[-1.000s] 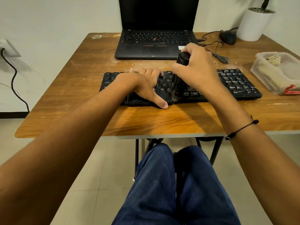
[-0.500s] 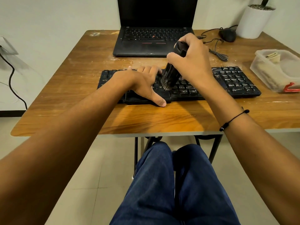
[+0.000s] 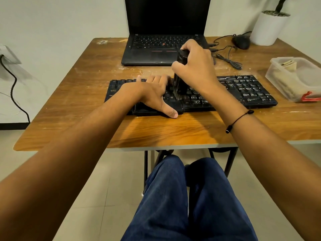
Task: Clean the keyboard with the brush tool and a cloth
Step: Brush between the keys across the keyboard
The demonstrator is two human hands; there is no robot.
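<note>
Gripping brush (image 3: 180,84) on keyboard (image 3: 243,91), right hand (image 3: 194,66)

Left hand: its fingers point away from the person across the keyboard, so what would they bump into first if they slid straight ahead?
Probably bare table beyond the keyboard, then the laptop. The left hand lies flat on the keys; depth is hard to judge.

Black keyboard (image 3: 243,91), white-smeared keys; black brush (image 3: 180,84); black laptop (image 3: 156,54), red trackpoint; brown wood-grain table (image 3: 156,131); white pot (image 3: 267,28).
</note>
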